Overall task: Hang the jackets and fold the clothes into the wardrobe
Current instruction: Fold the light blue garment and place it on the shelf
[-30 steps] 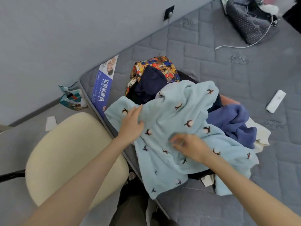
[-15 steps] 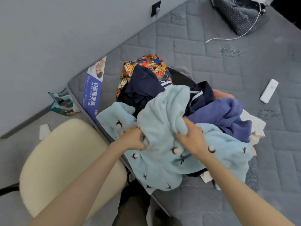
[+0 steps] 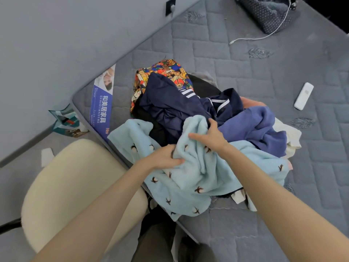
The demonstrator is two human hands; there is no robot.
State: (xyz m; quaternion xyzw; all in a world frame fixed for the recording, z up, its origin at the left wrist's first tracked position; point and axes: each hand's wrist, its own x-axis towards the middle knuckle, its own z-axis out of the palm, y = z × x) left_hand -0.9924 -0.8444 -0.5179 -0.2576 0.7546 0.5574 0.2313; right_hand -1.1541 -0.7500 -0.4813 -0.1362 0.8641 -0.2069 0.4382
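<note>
While the pale blue fleece garment (image 3: 188, 186), dotted with small dark bird shapes, lies bunched on the near side of a heap of clothes at the corner of a grey quilted mattress (image 3: 245, 72), both hands hold it. The left hand (image 3: 164, 157) grips a wad of the fleece, its fingers curled into the cloth. The right hand (image 3: 211, 137) clasps a raised fold just beside it, thumb stretched out toward the left hand and fingers wrapped over the fold's top. Behind the fleece lie a navy garment (image 3: 170, 103) with white stripes, a bear-print garment (image 3: 164, 69) and a violet-blue garment (image 3: 260, 127). A white remote (image 3: 303, 96) rests well apart on the mattress, and a cream chair (image 3: 75, 182) stands beside the corner.
</note>
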